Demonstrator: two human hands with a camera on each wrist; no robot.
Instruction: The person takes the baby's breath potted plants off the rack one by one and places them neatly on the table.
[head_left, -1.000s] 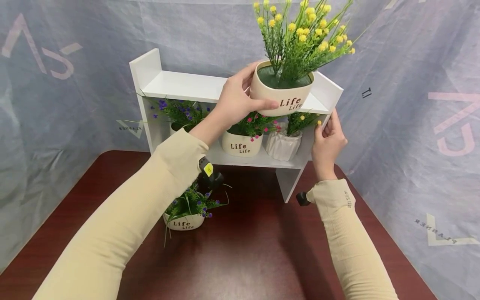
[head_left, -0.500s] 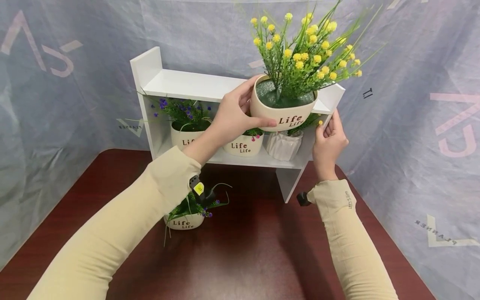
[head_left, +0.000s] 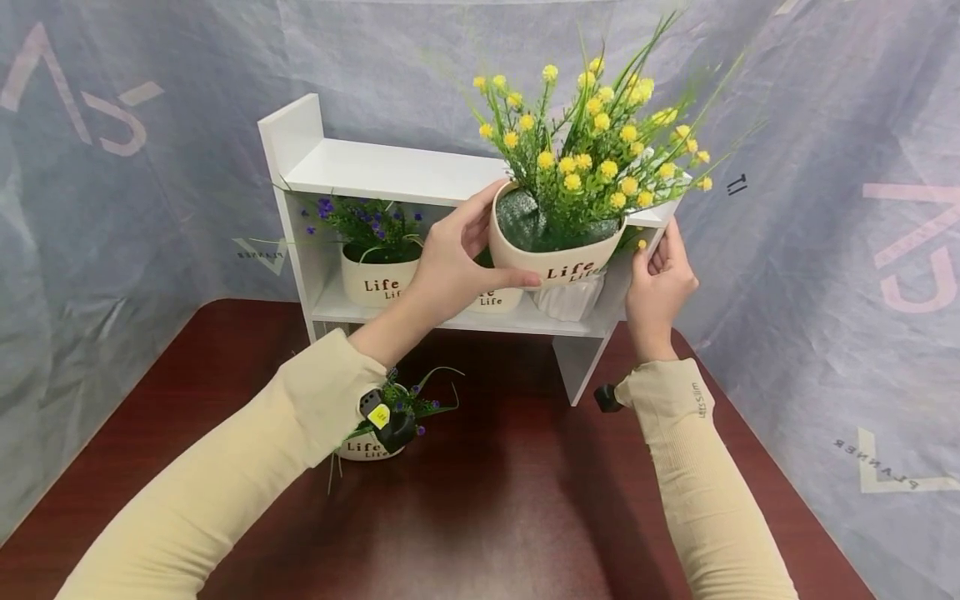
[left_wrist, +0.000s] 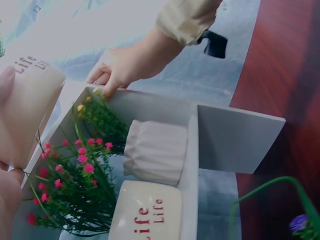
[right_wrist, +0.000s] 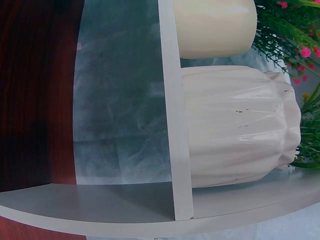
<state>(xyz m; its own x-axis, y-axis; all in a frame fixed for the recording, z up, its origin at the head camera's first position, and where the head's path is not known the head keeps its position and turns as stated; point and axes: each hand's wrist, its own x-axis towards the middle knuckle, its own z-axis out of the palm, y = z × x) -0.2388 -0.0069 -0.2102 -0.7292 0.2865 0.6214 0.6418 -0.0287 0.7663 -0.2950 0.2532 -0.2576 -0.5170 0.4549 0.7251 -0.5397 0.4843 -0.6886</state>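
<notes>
My left hand point(head_left: 453, 262) grips a cream oval flowerpot point(head_left: 517, 254) marked "Life", thumb on the front and fingers behind its left side. Artificial yellow flowers point(head_left: 588, 162) with long green blades rise from it. The pot is held in front of the white shelf point(head_left: 390, 171), overlapping its upper board in the head view. At the shelf's right side panel, my right hand point(head_left: 660, 287) holds the edge between thumb and fingers. Below the held pot stands a white ribbed pot point(right_wrist: 235, 125), beside a cream pot point(left_wrist: 150, 210) with pink flowers point(left_wrist: 82, 159).
A cream pot point(head_left: 371, 279) with purple flowers stands at the left of the lower board. Another purple-flowered pot point(head_left: 367, 450) is on the dark red table point(head_left: 480, 517), partly behind my left wrist. Grey cloth point(head_left: 810, 250) hangs behind and beside the table.
My left hand has brought the yellow-flowered pot down from the upper board's height, slightly left at the end, and tilted it towards me. The right hand stays on the shelf's edge.
</notes>
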